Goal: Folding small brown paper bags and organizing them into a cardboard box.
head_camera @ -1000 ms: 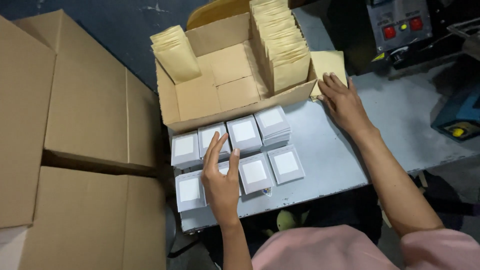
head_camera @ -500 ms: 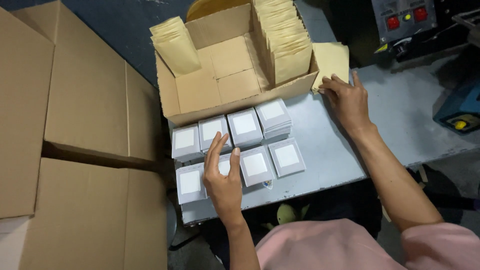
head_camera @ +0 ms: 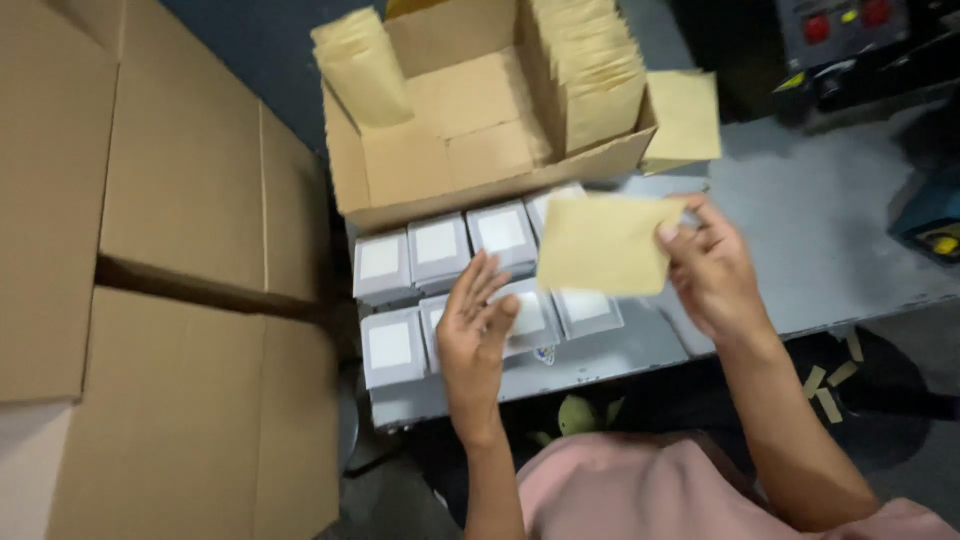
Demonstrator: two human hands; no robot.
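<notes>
Two hands, right hand pinching envelope, hiding white stacks partly

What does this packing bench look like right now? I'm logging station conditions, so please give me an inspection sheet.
Surface: grey metal table, worn, partly covered.
Job's things: tan paper envelope held up over the small white-topped boxes; open cardboard carton holding stacked envelopes.
Clutter: loose envelope by the carton; paper scraps on the floor.
Grippers: right hand pinches the envelope; left hand open over the boxes.
Cables: nothing seen.
Surroundings: large cardboard boxes at left; machine with red buttons behind.
</notes>
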